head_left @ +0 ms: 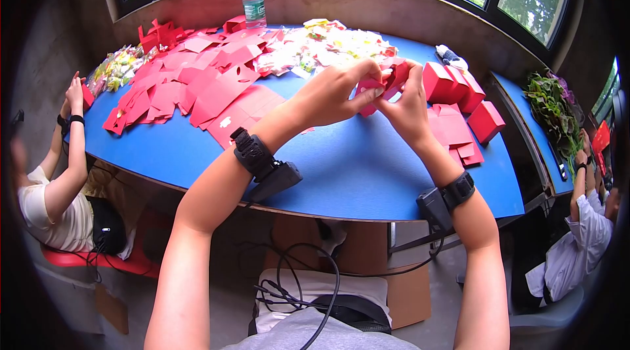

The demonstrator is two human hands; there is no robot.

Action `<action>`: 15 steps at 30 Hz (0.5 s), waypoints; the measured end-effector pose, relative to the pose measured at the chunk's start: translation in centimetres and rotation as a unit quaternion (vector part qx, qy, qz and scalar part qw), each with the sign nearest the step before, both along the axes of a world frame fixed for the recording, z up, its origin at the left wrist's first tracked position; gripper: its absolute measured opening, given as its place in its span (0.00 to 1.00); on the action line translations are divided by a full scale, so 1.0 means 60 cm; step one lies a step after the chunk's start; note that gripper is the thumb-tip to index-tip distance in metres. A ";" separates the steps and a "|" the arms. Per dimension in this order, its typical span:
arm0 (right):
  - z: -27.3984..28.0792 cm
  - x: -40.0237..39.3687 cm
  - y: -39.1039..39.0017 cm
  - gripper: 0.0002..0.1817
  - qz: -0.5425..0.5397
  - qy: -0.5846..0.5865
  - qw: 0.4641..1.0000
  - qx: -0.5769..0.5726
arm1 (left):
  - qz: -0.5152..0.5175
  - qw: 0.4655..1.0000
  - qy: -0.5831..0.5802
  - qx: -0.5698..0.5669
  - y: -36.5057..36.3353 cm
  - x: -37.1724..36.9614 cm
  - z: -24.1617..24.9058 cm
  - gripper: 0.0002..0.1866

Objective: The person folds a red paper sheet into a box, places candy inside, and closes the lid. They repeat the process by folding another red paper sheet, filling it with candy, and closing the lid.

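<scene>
Above the blue table, my left hand (331,95) and my right hand (409,112) pinch a small red paper box (396,75) between them. The box looks partly folded, and fingers hide much of it. Just right of my right hand stand several folded red boxes (446,83), with one more red box (486,121) nearer the table's edge. Flat red box blanks (454,132) lie beside them. Behind my hands is a heap of wrapped sweets (321,48). To the left of my left hand, flat red cut-out cards (216,97) are spread in a pile.
A water bottle (254,0) stands at the back of the blue table (328,173). More wrapped sweets (118,69) lie far left, near a person (62,199) holding something red. At right, another person (581,245) sits by a second table with leafy plants (551,104). Black cables (295,271) hang over my lap.
</scene>
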State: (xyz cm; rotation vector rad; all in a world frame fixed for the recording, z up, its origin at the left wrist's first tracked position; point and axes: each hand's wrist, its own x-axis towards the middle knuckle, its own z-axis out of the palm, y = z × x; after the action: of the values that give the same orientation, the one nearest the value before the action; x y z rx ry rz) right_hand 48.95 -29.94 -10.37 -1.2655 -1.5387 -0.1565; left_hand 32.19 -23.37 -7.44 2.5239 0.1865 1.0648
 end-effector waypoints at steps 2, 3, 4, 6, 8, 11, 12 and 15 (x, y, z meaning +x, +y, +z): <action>-0.001 0.001 0.001 0.35 0.001 -0.005 1.000 -0.002 | -0.001 1.000 -0.002 0.006 0.000 0.000 0.001 0.10; -0.002 0.001 0.001 0.35 0.001 -0.009 1.000 -0.005 | -0.002 1.000 -0.004 0.012 0.000 0.000 0.001 0.10; -0.002 0.002 0.002 0.35 0.002 -0.010 1.000 -0.005 | -0.002 1.000 -0.005 0.012 0.001 0.000 0.001 0.10; -0.004 0.002 0.004 0.35 0.017 0.002 1.000 -0.002 | 0.003 1.000 0.001 0.012 0.003 0.000 0.000 0.10; -0.005 0.003 0.004 0.35 0.014 0.001 1.000 0.001 | 0.002 1.000 0.001 0.011 0.003 0.000 -0.001 0.09; -0.004 0.002 0.001 0.36 -0.026 -0.023 0.999 0.017 | 0.006 1.000 -0.001 0.009 0.003 0.001 -0.002 0.09; -0.003 0.001 0.000 0.35 -0.063 -0.048 0.996 0.029 | 0.010 1.000 -0.003 0.007 0.003 0.001 -0.002 0.09; 0.002 0.001 -0.001 0.32 -0.056 -0.049 0.996 0.043 | 0.012 1.000 -0.017 0.012 0.005 0.003 -0.005 0.09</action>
State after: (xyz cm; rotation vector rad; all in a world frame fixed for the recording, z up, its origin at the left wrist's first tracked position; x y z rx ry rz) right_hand 49.02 -30.00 -10.24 -1.2931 -1.5284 -0.3585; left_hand 32.39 -23.07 -7.77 2.5288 0.1955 1.1232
